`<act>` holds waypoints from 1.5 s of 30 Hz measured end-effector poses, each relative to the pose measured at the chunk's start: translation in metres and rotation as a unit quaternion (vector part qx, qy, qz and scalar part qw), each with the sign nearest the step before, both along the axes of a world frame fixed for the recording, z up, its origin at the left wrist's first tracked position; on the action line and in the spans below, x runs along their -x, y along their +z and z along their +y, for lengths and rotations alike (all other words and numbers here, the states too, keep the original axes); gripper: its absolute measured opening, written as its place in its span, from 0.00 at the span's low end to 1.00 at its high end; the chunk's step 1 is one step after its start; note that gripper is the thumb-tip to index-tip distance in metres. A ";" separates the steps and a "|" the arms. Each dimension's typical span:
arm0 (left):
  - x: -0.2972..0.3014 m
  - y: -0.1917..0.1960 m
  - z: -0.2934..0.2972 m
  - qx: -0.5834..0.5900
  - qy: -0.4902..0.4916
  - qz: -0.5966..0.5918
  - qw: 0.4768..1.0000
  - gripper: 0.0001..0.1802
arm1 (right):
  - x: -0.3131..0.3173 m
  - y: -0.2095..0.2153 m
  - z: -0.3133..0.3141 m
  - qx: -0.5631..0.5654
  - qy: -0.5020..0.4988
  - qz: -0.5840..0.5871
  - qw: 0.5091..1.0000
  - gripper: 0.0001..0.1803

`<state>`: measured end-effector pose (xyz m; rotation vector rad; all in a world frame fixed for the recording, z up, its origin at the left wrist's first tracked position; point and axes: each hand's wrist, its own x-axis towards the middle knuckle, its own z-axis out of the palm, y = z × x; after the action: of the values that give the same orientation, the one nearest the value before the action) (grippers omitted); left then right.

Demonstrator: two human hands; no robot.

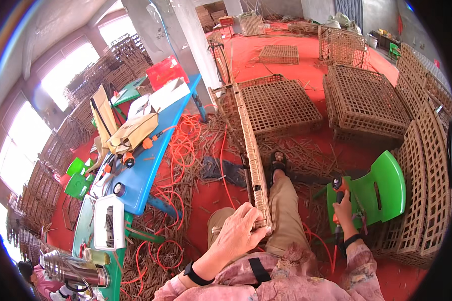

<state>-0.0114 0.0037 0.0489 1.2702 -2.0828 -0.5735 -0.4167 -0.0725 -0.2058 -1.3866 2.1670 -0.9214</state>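
A long woven bamboo panel (252, 155) stands on edge between my legs, running away from me. My left hand (241, 227) is closed over its near top corner, with the fingers curled across the bound edge. Off to the right, my right hand (343, 208) wraps round an orange-and-black hand-held air tool (338, 183) with a hose below it. It holds the tool beside a green plastic chair (381, 193), apart from the panel. The tool's working tip is too small to make out.
To the left a blue table (153, 168) bears cardboard, a second orange tool (129, 159) and a white tray (109, 220). Orange hoses (186, 135) coil over scattered bamboo strips on the red floor. Woven crates (369, 98) stand ahead and at right.
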 end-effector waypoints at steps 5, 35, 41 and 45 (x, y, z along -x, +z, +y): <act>0.008 -0.007 -0.003 0.016 0.011 0.006 1.000 0.15 | 0.034 -0.090 -0.014 -0.009 -0.057 0.072 0.996 0.48; -0.048 -0.070 0.025 -0.006 0.256 0.256 0.932 0.21 | -0.226 0.197 -0.152 0.149 0.298 -0.162 0.929 0.54; -0.038 -0.075 0.021 -0.078 0.296 0.409 0.860 0.30 | -0.305 0.214 -0.185 0.149 0.216 -0.002 0.965 0.52; -0.039 -0.084 0.010 -0.086 0.305 0.420 0.851 0.32 | -0.315 0.201 -0.200 0.070 0.283 0.006 0.957 0.54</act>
<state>0.0277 0.0137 -0.0349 1.3459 -0.8612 -0.8268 -0.1019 -0.2728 -0.0045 -1.9391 1.5818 -0.8443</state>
